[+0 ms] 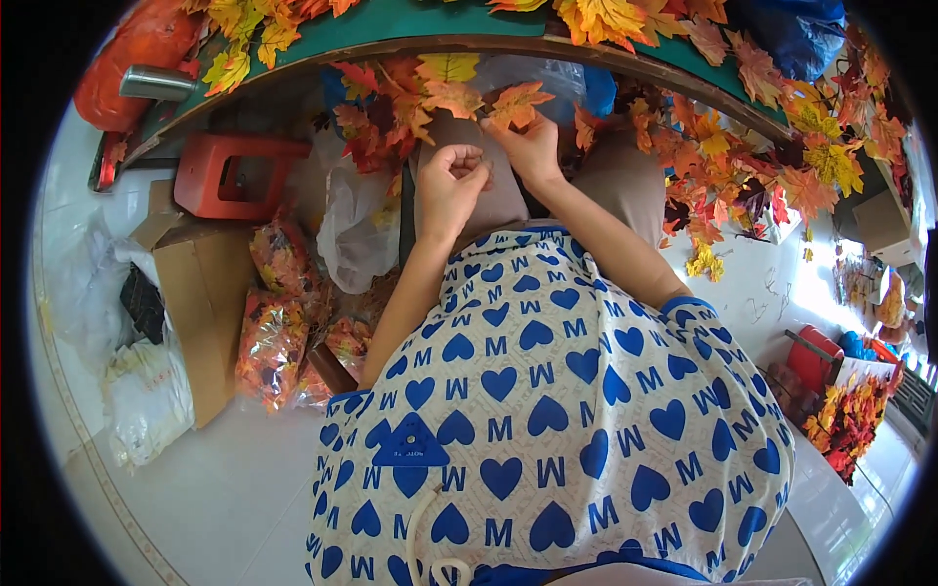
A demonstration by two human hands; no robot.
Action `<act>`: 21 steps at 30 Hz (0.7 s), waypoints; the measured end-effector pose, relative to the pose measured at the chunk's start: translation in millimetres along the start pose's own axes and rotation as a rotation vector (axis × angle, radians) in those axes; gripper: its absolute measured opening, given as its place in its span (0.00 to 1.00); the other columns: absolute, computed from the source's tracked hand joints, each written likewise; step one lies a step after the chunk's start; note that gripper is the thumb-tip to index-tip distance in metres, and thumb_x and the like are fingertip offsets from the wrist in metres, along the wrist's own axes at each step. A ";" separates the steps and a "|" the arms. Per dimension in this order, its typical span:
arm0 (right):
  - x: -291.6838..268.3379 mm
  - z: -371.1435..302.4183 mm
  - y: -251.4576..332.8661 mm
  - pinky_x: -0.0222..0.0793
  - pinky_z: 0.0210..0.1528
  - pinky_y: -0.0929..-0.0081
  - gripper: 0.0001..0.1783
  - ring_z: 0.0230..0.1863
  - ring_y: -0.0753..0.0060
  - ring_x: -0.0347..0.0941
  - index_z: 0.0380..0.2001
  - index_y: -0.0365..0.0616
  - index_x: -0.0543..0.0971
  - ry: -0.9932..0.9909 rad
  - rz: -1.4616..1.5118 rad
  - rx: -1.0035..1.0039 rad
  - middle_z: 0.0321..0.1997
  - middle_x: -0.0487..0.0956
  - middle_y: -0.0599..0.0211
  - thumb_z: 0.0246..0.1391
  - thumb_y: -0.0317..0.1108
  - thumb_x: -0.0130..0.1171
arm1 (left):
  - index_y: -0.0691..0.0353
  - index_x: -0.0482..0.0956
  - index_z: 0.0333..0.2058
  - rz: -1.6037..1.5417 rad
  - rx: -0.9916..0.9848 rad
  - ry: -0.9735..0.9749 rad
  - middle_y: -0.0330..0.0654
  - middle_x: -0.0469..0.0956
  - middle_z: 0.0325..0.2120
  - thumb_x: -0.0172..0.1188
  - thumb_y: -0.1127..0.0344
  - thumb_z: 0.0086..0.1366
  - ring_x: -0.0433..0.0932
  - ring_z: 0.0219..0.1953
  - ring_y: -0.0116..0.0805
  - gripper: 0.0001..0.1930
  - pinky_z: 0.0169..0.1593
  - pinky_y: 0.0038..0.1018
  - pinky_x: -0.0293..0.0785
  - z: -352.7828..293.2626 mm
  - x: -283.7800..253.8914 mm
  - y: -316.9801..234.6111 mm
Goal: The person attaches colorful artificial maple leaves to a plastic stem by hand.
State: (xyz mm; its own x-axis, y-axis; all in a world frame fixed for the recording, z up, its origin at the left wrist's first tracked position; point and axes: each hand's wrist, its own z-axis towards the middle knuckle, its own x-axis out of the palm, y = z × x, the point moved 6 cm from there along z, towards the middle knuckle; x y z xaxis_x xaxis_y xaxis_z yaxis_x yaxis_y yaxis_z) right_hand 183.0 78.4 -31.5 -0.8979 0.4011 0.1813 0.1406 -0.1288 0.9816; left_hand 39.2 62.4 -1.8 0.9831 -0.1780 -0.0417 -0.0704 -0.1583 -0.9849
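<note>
Showing pointed lobes, the maple leaf (517, 104) is yellowish orange.

A white top (572, 479) — blue hearts (500, 384), blue sleeve edges (678, 302) — goes with taupe trousers (620, 186).

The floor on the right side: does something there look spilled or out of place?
Yes, slightly: thin scraps lie scattered on the white floor near the hanging leaves, looking like loose litter.
</note>
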 end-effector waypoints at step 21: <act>-212.3 97.7 230.4 0.68 0.45 0.66 0.12 0.44 0.56 0.72 0.39 0.44 0.79 -0.091 -1.616 -0.637 0.42 0.76 0.59 0.49 0.29 0.54 | 0.56 0.74 0.36 -0.786 -0.591 0.287 0.32 0.73 0.26 0.51 0.70 0.65 0.73 0.29 0.24 0.04 0.50 0.37 0.71 8.3 -16.3 68.9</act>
State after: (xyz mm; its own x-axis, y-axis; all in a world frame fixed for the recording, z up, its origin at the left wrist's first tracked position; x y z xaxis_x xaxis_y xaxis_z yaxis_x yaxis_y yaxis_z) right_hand 446.7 52.2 162.0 0.0715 0.5178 -0.8525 -0.9925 0.1215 -0.0095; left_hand 19.7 62.4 -70.4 0.7152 -0.0313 0.6982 0.4279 -0.7702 -0.4729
